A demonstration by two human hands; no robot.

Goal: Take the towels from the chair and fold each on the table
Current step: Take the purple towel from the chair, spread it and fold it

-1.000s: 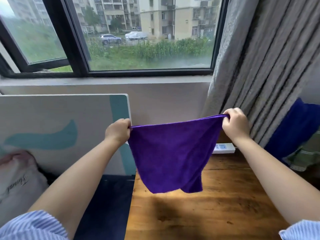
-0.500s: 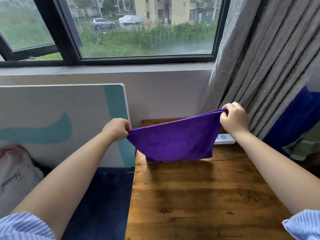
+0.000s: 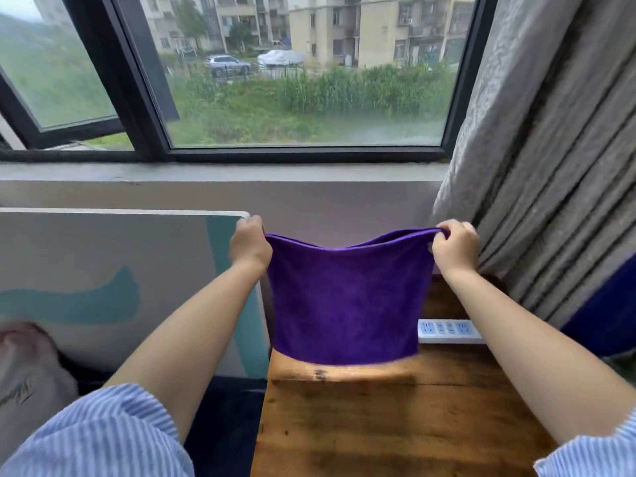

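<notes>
A purple towel hangs spread in the air above the far end of the wooden table. My left hand pinches its upper left corner and my right hand pinches its upper right corner. The top edge sags a little between them. The towel's lower edge hangs just over the table's far part. At the right edge a dark blue cloth shows; the chair itself I cannot make out.
A white power strip lies on the table's far right, partly behind the towel. A white and teal board leans at the left. Grey curtains hang at the right. A window fills the back wall.
Both hands have lifted the towel higher, so it hangs full length again after its lower part dipped toward the table. The view has tilted up.
</notes>
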